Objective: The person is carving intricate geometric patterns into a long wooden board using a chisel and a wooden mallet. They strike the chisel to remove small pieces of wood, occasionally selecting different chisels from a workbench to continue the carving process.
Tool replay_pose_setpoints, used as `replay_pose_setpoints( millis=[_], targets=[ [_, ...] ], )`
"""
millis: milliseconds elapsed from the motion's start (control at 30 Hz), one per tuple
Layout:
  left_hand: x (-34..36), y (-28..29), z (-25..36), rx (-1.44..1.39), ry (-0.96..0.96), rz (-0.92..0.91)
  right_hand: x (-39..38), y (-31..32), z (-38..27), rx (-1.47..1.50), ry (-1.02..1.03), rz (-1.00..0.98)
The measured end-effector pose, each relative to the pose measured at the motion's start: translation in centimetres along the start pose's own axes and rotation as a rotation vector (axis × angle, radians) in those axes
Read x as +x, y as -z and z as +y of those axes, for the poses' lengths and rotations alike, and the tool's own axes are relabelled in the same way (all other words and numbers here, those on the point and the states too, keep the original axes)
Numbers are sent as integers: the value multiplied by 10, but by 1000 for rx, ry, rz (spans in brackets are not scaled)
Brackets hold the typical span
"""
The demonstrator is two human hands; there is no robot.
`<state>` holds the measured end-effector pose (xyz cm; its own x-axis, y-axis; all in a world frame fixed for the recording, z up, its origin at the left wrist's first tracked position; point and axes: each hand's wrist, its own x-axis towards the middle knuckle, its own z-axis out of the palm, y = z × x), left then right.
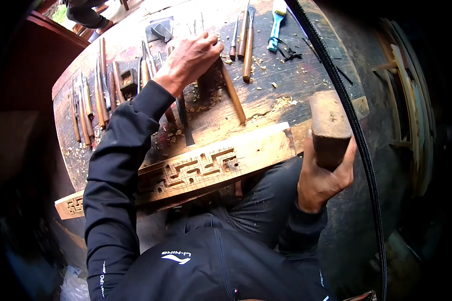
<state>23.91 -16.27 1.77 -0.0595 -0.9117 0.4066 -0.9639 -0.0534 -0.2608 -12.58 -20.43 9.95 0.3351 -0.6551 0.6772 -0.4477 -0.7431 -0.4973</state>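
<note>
My left hand [193, 56] reaches over the table among the carving tools, its fingers curled and pressed together; what they hold, if anything, is hidden. A wooden handle [232, 94] slants from just beside those fingers toward the board. Below the wrist, a flat dark chisel blade [187, 131] points toward me. My right hand [324, 180] grips a worn wooden block [331, 118], thumb and fingers on its opposite sides, right of the board. The long board [266, 148], carved with angular grooves and pencil lines, lies along the table's near edge above my lap; my left sleeve covers part of it.
Several wood-handled chisels [101, 93] lie at the left, near a small dark square box [129, 81]. More chisels [248, 47] and a blue-handled brush [276, 25] lie at the back. A black cord [354, 118] hangs down the right side. Wood shavings [282, 104] dot the tabletop.
</note>
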Motion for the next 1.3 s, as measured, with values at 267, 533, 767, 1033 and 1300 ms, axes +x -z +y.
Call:
replay_pose_setpoints(
  millis=[267,533,767,1033,1300],
  targets=[
    [-44,51,-16,-66,61,297,-4,2,-2,-57,-34,-37],
    [-127,121,-46,11,485,286,-2,2,2,-15,-10,-78],
    [-156,109,-3,-55,447,61,0,-1,3,23,11,-119],
    [-168,118,14,-77,504,-96,2,4,-2,8,-22,-193],
    [-187,122,15,-134,623,-72,4,4,-9,0,-9,-174]
  ],
)
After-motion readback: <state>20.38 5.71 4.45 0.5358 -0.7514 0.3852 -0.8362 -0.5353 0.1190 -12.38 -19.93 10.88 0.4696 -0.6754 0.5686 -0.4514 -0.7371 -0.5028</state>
